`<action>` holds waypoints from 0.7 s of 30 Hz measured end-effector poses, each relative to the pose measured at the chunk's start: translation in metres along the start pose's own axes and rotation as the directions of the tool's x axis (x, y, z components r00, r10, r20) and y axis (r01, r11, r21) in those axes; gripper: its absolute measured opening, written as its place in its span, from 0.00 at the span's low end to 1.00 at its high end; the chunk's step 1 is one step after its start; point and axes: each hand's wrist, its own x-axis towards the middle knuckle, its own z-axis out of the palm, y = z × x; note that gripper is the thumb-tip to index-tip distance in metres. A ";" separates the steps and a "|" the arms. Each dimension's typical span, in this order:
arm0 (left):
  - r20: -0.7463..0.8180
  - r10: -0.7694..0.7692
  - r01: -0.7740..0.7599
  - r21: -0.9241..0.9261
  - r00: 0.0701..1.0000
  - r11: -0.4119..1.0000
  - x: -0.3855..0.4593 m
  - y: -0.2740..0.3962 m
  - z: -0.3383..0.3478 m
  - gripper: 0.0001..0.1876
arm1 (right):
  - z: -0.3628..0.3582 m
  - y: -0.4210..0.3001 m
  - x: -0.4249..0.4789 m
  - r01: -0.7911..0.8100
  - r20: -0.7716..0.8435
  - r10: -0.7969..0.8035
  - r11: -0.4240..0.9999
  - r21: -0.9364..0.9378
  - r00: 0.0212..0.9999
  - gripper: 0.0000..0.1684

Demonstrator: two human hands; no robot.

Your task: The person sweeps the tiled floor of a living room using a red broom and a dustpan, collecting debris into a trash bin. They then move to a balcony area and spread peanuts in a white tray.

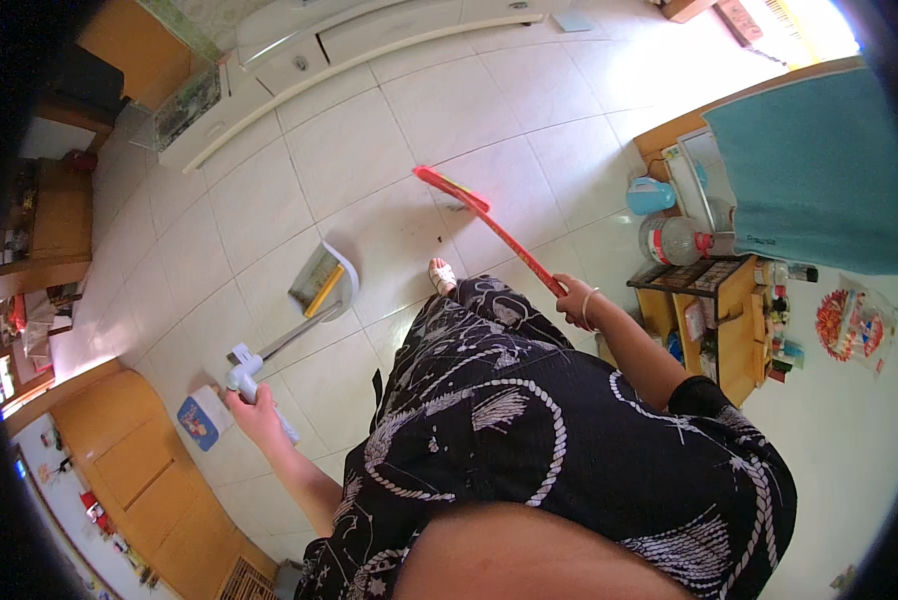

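My right hand, with a bangle at the wrist, grips the red handle of a broom. The broom's red head rests at the floor ahead of me, beside a small patch of dark debris. My left hand is closed around the pale grip of a long-handled dustpan. Its grey pan lies on the tiles to the left, with a yellow strip across it and some dirt inside. Dark specks lie on the floor between the pan and the broom. My sandalled foot is just below them.
White drawer cabinets run along the far side. On the right stand a wooden shelf unit, a large plastic bottle and a light-blue jug. A wooden cabinet and a blue box are at lower left.
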 end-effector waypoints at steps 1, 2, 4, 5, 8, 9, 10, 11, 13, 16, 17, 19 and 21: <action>-0.004 -0.011 0.011 0.018 1.000 1.000 -0.001 -0.002 0.000 0.24 | 0.000 -0.004 -0.018 -0.020 -0.020 0.020 1.000 0.006 1.000 0.37; -0.011 -0.019 0.019 0.043 1.000 0.999 0.000 0.001 0.000 0.24 | 0.001 -0.001 -0.022 -0.009 -0.040 0.010 1.000 0.014 0.999 0.37; -0.019 -0.017 0.017 0.030 1.000 0.999 -0.001 0.002 0.004 0.23 | -0.008 0.005 -0.024 0.019 -0.074 -0.017 1.000 0.019 0.997 0.38; -0.019 0.000 0.000 -0.005 1.000 1.000 -0.002 0.000 0.004 0.23 | -0.014 0.011 -0.015 0.055 -0.126 -0.055 0.998 0.002 0.991 0.37; -0.061 0.013 -0.017 -0.060 0.998 0.998 -0.006 0.007 0.005 0.23 | -0.045 0.009 0.018 0.113 -0.212 -0.112 0.994 -0.006 0.971 0.30; -0.080 0.010 -0.015 -0.072 0.997 0.997 -0.007 0.012 0.006 0.22 | -0.059 0.002 0.029 0.049 -0.174 -0.039 0.997 0.057 0.984 0.25; -0.090 -0.010 0.004 -0.066 0.996 0.998 -0.008 0.017 0.006 0.22 | -0.076 -0.009 0.042 0.022 -0.190 -0.008 0.997 0.072 0.982 0.24; -0.096 -0.030 0.024 -0.061 0.995 0.998 -0.008 0.021 0.004 0.22 | -0.091 -0.019 0.055 -0.008 -0.204 0.027 0.996 0.091 0.979 0.25; -0.129 -0.069 0.062 -0.060 0.989 0.996 -0.016 0.040 0.013 0.21 | -0.139 -0.021 0.101 0.004 -0.344 0.008 0.999 0.035 0.939 0.18; -0.197 -0.108 0.099 -0.054 0.974 0.994 -0.029 0.082 0.046 0.20 | -0.240 -0.026 0.199 -0.044 -0.474 -0.064 0.976 -0.212 0.878 0.13; -0.225 -0.115 0.110 -0.036 0.968 0.993 -0.029 0.087 0.049 0.20 | -0.264 -0.042 0.221 -0.172 -0.483 -0.024 0.918 -0.357 0.875 0.14; -0.260 -0.153 0.150 -0.031 0.953 0.988 -0.040 0.104 0.056 0.19 | -0.323 -0.073 0.265 -0.289 -0.462 0.055 0.844 -0.453 0.885 0.15; -0.274 -0.209 0.205 -0.045 0.939 0.978 -0.044 0.127 0.061 0.17 | -0.368 -0.102 0.324 -0.326 -0.360 0.183 0.861 -0.391 0.915 0.06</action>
